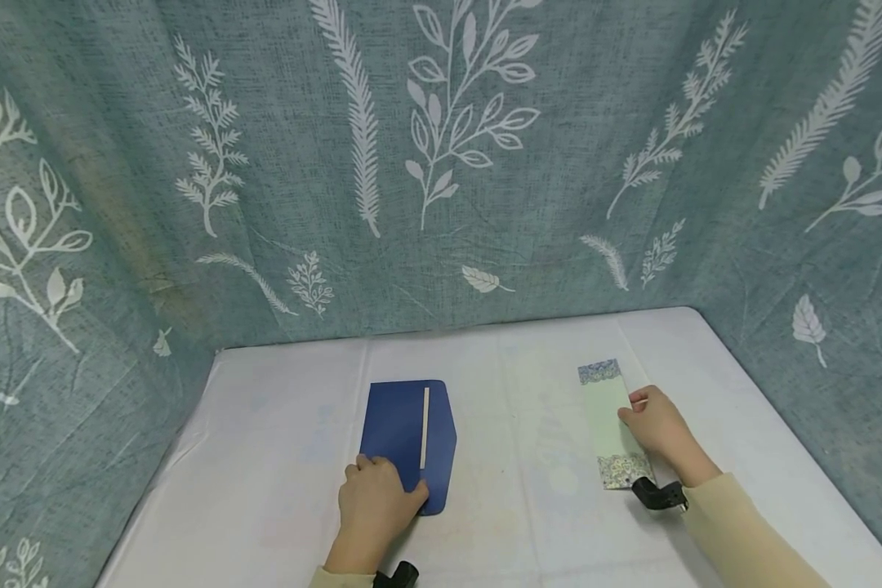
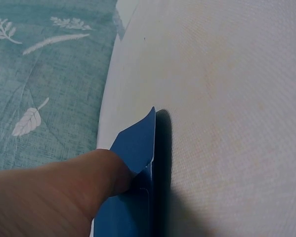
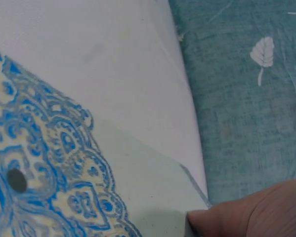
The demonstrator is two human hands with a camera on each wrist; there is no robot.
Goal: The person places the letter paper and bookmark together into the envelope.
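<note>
A dark blue envelope point(image 1: 397, 429) lies on the white cloth left of centre, its pointed flap spread out to the right. Down the flap side runs a narrow cream strip point(image 1: 425, 429). My left hand point(image 1: 378, 498) grips the envelope's near end; in the left wrist view the thumb point(image 2: 108, 170) presses on it by the flap fold. On the right, my right hand point(image 1: 657, 420) pinches the long edge of a pale green bookmark-like card point(image 1: 608, 416) between thumb and fingers. Ornate bands cover both card ends. A dark round spot point(image 3: 17, 180) shows in the blue-patterned band in the right wrist view.
A white cloth point(image 1: 514, 523) covers the table. Green-blue curtains point(image 1: 287, 188) with white leaf prints stand behind it and along both sides. Black wrist cameras point(image 1: 660, 494) sit at both wrists, the right one close over the card's near end.
</note>
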